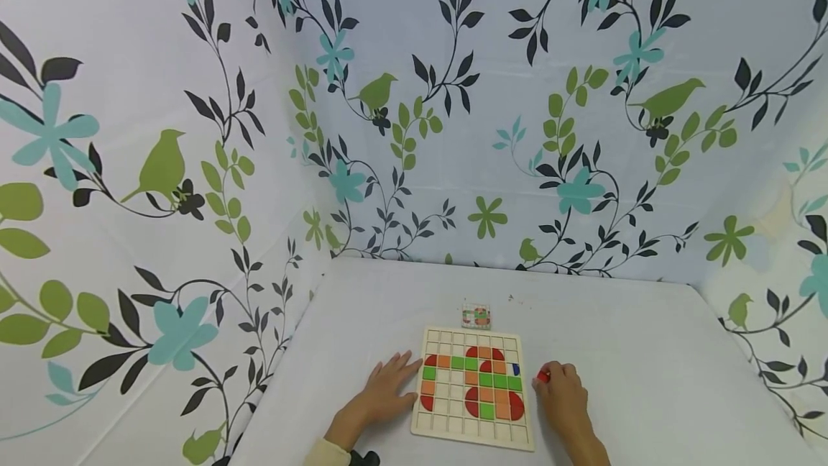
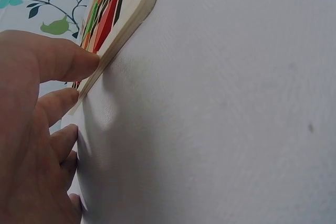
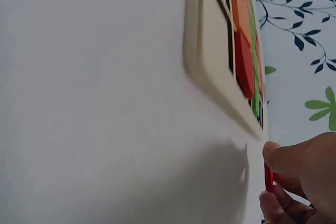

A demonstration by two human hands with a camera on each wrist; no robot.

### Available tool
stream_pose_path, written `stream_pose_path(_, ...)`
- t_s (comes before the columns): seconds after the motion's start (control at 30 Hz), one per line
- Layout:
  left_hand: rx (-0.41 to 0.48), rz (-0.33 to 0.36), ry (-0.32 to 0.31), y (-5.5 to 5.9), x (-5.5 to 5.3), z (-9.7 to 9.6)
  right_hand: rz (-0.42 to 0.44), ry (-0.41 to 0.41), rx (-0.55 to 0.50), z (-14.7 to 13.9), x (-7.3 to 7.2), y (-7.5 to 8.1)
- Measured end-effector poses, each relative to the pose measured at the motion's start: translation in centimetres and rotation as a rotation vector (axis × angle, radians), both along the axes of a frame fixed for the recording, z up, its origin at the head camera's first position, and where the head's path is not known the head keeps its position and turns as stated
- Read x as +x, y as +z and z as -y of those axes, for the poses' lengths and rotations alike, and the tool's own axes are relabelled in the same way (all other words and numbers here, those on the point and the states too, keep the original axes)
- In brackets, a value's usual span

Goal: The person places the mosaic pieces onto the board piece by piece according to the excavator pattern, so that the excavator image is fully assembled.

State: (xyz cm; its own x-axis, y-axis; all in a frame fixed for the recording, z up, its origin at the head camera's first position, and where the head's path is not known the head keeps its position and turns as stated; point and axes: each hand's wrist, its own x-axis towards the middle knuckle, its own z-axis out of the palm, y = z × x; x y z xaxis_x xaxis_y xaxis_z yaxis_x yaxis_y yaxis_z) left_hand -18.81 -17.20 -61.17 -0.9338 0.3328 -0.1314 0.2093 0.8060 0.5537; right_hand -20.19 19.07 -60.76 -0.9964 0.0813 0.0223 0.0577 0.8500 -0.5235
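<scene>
A wooden grid board [image 1: 453, 430] lies on the white table, with red rounded, orange square and green square tiles in its cells. One small blue piece [image 1: 515, 369] shows near its right edge. My left hand [image 1: 388, 390] rests at the board's left edge, fingers spread; in the left wrist view the thumb [image 2: 79, 65] touches the side of the board. Just off the right edge, my right hand [image 1: 565, 398] pinches a small red tile [image 3: 269, 178] between thumb and fingers. Its full shape is hidden by the fingers.
A small picture card [image 1: 476, 316] with a coloured pattern lies behind the board's far edge. White table cloth [image 1: 621, 351] extends on both sides. Cloth walls [image 1: 414, 185] printed with leaves, flowers and birds stand behind and at the sides.
</scene>
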Motion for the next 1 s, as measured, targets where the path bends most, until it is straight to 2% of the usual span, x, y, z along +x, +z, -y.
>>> stream_pose_path(0.13,-0.001,0.000,0.002,0.1,0.0,0.0,-0.045,0.041,0.034,2.6,0.0,1.0)
stream_pose_path(0.33,-0.005,0.006,-0.001,0.3,0.2,0.0,-0.125,0.198,0.032,7.4,1.2,1.9)
stream_pose_path(0.5,-0.005,-0.011,-0.002,0.3,0.2,0.1,-0.199,0.352,0.054,11.0,2.2,1.7)
stream_pose_path(0.7,0.003,-0.037,-0.017,0.0,0.1,0.4,-0.145,0.478,0.097,13.6,3.1,0.8)
stream_pose_path(0.87,-0.005,-0.045,-0.022,-0.1,0.2,0.3,-0.108,0.504,0.091,14.3,3.5,0.3)
stream_pose_path(1.0,-0.003,-0.045,-0.024,0.1,0.3,0.2,-0.111,0.528,0.076,14.1,3.4,0.0)
